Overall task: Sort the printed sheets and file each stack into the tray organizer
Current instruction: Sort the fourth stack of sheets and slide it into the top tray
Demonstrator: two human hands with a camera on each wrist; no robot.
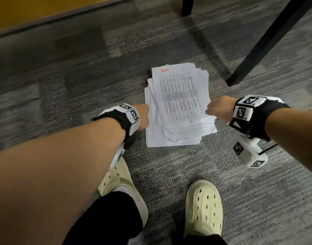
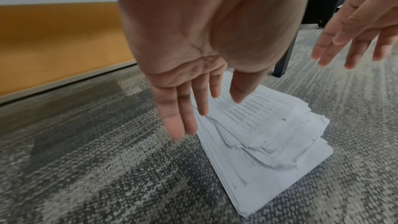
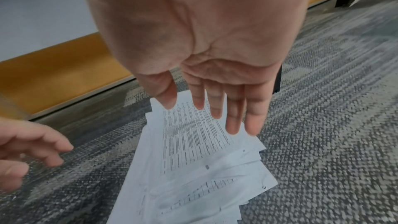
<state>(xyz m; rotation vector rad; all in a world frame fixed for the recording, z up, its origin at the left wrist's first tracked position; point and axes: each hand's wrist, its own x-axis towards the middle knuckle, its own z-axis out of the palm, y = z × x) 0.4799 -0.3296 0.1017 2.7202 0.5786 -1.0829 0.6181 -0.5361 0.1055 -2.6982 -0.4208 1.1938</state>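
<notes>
A loose, fanned stack of white printed paper sheets [image 1: 178,106] lies on grey carpet [image 1: 81,96], long axis pointing away from the person. Left hand [image 1: 142,115] and right hand [image 1: 218,108] flank it, fingers straight and slightly spread, holding nothing, about equally near.

This looks like an office. The floor is commercial carpet tile [image 1: 66,89] — grey, laid in square blocks with striped patterns running in different directions. Along the far edge of the floor runs a grey baseboard [image 1: 51,23] under an ochre wall panel [image 1: 28,7], with a pale wall above it in the wrist views. Black metal furniture legs [image 1: 268,39] stand on the carpet — and a loose pile of printed sheets [image 1: 178,106], tables of figures, lies near them.
</notes>
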